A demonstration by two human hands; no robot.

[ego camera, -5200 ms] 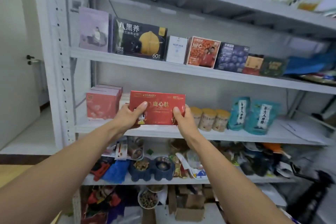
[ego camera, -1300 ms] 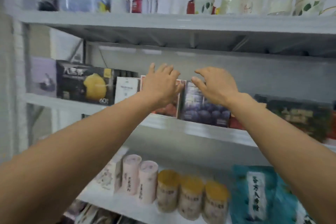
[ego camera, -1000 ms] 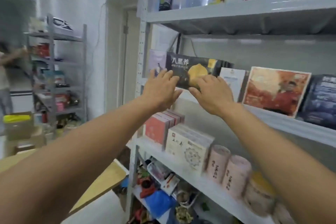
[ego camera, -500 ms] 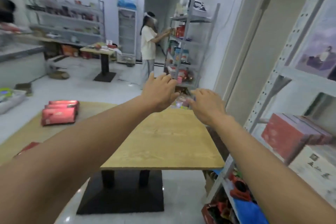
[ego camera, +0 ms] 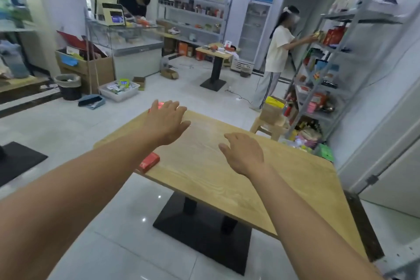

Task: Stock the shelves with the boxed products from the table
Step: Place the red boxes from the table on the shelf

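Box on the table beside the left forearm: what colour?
Red. The box shows best in the head view, the only one.

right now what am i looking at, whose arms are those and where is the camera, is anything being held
No machine here. The one picture comes from a camera worn on a person's head, looking forward and down, so the two bare arms are their own. The left hand and right hand hover open over a wooden table, holding nothing. A red box lies at the table's left edge, partly behind the left forearm; another red item shows past the left hand. Further off, another person reaches into a metal shelf.
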